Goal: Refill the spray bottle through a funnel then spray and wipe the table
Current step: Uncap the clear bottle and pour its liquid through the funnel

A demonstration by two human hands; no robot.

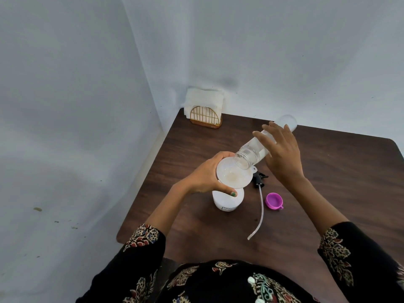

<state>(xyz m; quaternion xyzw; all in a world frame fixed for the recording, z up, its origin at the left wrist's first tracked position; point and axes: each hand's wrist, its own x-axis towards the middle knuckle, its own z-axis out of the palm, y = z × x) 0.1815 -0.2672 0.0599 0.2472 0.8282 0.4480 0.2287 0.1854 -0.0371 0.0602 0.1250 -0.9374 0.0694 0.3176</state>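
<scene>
Pale blue-grey walls meet in a corner behind the dark wooden desk (328, 171), and a gold wire napkin holder (205, 119) stuffed with white napkins (203, 99) stands in that corner at about 11 o'clock from the work, probably kept out of the splash zone until the wiping step.

From the single head view, the white spray bottle (227, 200) stands upright near the desk's middle with a white funnel (232, 176) seated in its neck. The left hand (207, 176) has its grip closed around the funnel's rim, thumb at the near edge, apparently to keep the funnel from tipping under the pour. The right hand (282, 154) has its grip wrapped around a clear bottle (262, 145), held tilted with its open mouth down over the funnel bowl and its base raised toward 1 o'clock; that slope is what lets liquid run out (any stream is too faint to make out, though the funnel's bottom looks wet).

Just right of the spray bottle, at 3 o'clock, the black spray head (259, 179) lies on its side with its dip tube (260, 213) trailing toward 6 o'clock, set aside so the neck is free. A purple cap (274, 201) rests open side up beside the tube, likely the clear bottle's own.

Refilling seems under way; spraying and wiping are not yet begun.
</scene>
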